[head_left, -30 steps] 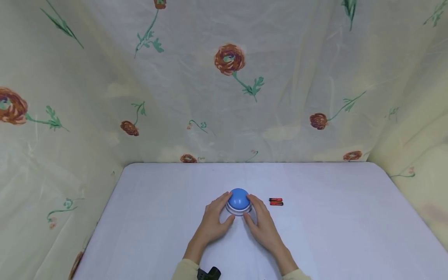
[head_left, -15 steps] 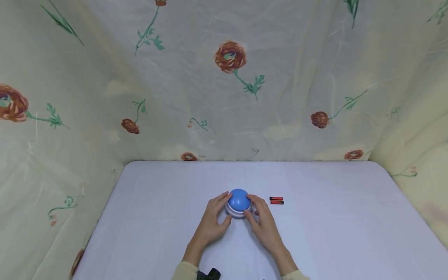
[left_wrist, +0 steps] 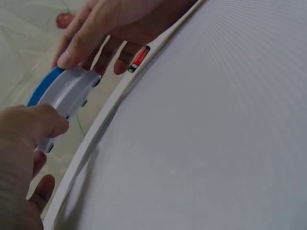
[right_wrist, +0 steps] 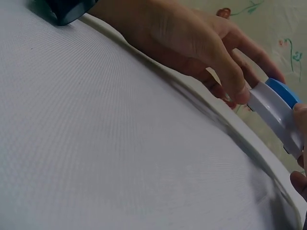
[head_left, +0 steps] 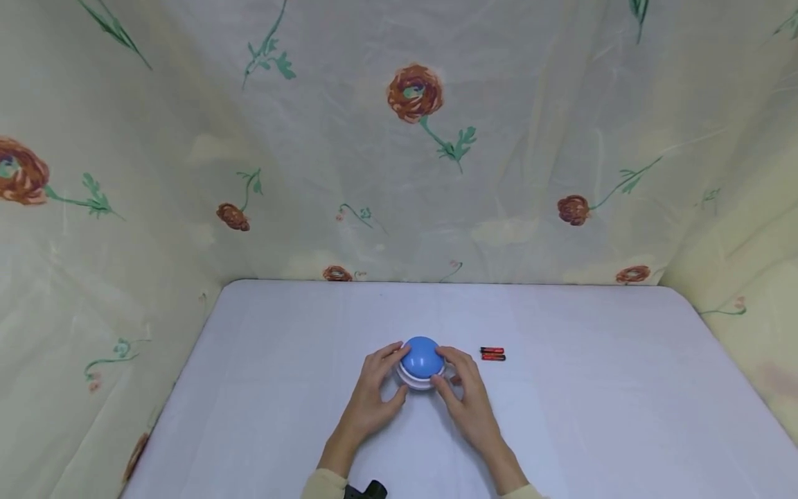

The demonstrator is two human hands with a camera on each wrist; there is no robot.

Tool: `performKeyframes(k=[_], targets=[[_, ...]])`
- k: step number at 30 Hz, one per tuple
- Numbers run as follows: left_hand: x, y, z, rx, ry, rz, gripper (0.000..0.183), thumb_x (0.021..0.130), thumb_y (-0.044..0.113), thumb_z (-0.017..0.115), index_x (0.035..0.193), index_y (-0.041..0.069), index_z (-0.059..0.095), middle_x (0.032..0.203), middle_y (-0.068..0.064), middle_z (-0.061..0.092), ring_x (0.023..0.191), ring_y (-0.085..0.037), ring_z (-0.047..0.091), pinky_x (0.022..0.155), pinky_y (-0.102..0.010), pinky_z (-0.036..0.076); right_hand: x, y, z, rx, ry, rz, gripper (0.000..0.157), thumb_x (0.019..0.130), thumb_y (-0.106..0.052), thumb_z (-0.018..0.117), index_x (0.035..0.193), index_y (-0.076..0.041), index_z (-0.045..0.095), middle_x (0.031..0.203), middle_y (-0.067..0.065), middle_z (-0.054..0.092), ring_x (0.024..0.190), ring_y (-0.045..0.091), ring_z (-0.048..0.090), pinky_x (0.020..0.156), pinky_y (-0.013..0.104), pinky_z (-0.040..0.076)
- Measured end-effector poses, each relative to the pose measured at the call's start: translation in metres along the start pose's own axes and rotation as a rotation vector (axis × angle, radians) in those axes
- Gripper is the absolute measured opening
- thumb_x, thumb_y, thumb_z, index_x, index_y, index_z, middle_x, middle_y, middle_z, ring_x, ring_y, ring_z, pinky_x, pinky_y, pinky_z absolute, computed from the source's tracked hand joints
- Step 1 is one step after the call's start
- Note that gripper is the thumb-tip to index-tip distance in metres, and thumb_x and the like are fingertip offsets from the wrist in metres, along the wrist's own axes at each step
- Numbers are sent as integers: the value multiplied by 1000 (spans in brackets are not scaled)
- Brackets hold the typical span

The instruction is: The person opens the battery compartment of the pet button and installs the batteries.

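Note:
A blue-domed push button [head_left: 422, 357] with a round white base is held between both hands, in the middle of the head view. My left hand [head_left: 368, 402] grips its left side, thumb at the near rim and fingers along the dome. On the right side, my right hand [head_left: 470, 409] holds the base, its thumb at the front rim. In the left wrist view the push button [left_wrist: 67, 93] is off the table, small dark feet showing under its base. The right wrist view shows the left hand [right_wrist: 201, 48] across from the right hand [right_wrist: 301, 129].
Two red and black batteries [head_left: 492, 354] lie side by side on the white table [head_left: 592, 388], right of the push button. Flower-patterned curtains [head_left: 299, 138] stand behind the table and on both sides. A black device [head_left: 368, 491] sits at the left wrist.
The push button has shifted slightly left and nearer, its dome tilting a little, with both hands moving along. The right thumb has come up onto the base's rim. The head view has tipped slightly downward.

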State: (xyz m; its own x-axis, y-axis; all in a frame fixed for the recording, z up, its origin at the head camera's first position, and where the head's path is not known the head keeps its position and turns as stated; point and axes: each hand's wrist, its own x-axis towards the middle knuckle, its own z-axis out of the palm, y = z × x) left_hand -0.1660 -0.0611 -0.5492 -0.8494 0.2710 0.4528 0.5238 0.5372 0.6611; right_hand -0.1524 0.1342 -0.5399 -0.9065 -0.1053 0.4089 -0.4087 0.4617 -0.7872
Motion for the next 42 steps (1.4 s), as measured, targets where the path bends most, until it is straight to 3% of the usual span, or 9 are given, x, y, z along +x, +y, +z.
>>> performKeyframes(k=[9, 19, 30, 35, 42], targets=[[-4, -2, -5, -48, -23, 29, 71, 76, 13, 78, 139, 23, 47, 142, -1, 46, 125, -18, 44, 102, -41, 42, -2, 0, 1, 37, -2, -24, 45, 90, -14, 63, 133, -17, 51, 132, 2, 49, 112, 12, 48, 78, 25, 48], [-4, 0, -7, -102, -39, -31, 70, 78, 19, 78, 140, 26, 45, 143, 2, 44, 129, -20, 40, 99, -38, 45, 0, -1, -2, 37, -33, 0, 43, 94, -19, 59, 136, -18, 49, 136, 2, 48, 113, 11, 49, 81, 18, 47], [-2, -2, -5, -168, -43, -111, 69, 79, 30, 76, 141, 29, 44, 141, 6, 45, 124, -15, 43, 88, -29, 48, -1, 5, -4, 47, -44, -14, 48, 93, -17, 60, 139, -20, 47, 140, 2, 47, 114, 10, 50, 84, 21, 49], [-2, -4, -5, -176, -34, -117, 69, 79, 33, 75, 140, 28, 44, 139, 6, 46, 122, -14, 45, 86, -27, 48, -1, 6, -3, 56, -45, -62, 56, 87, -12, 67, 139, -14, 46, 140, 6, 47, 118, 16, 48, 84, 26, 48], [-2, -6, -4, -183, -53, -146, 66, 80, 43, 70, 140, 33, 44, 138, 7, 46, 118, -10, 46, 86, -25, 47, 1, -12, -9, 53, -67, -59, 61, 82, -7, 71, 137, -4, 46, 137, 13, 47, 118, 24, 47, 84, 31, 48]])
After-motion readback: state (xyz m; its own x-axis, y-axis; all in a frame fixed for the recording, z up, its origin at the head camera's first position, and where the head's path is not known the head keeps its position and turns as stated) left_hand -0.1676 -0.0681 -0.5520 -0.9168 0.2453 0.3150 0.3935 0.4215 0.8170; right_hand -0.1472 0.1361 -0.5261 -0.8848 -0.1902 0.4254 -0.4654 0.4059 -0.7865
